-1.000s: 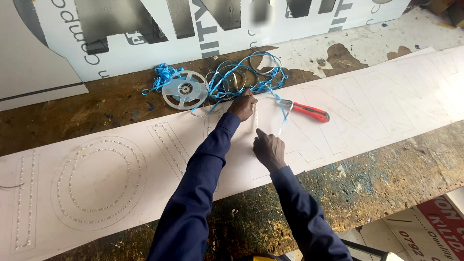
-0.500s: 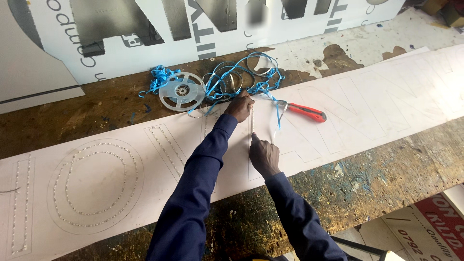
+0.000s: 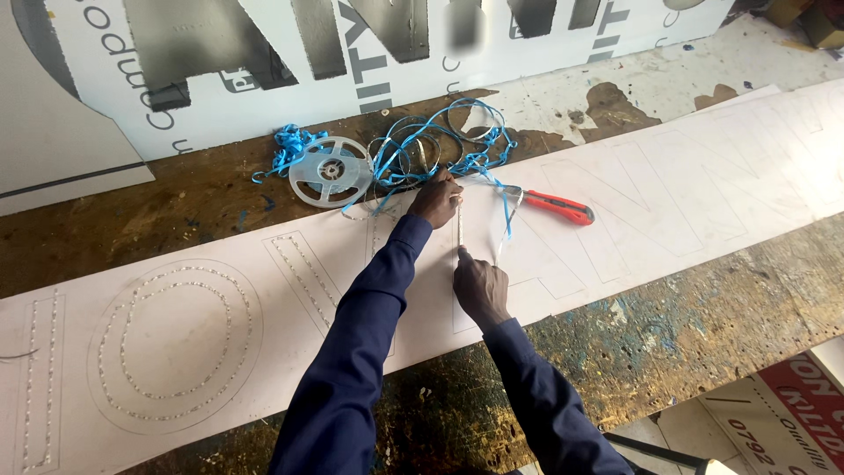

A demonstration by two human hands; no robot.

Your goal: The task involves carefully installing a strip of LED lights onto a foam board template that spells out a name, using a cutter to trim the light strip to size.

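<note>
A long white sign panel (image 3: 668, 202) with outlined letters lies across a worn wooden bench. My left hand (image 3: 436, 199) pinches the upper end of a thin light strip (image 3: 460, 230) that runs down a letter outline. My right hand (image 3: 480, 288) presses the lower end of that strip onto the panel with a fingertip. Blue backing tape (image 3: 504, 211) trails from the strip toward a tangle (image 3: 431, 145) at the far edge. Both arms wear dark blue sleeves.
A clear plastic reel (image 3: 331, 171) lies beside the blue tangle. A red utility knife (image 3: 556, 206) rests on the panel, right of my left hand. A printed white board (image 3: 264, 62) leans behind the bench. Letters at the left carry rows of small lights (image 3: 176, 339).
My right hand has slid toward my left hand's line and now presses the strip's lower end. My left hand has stayed at the top.
</note>
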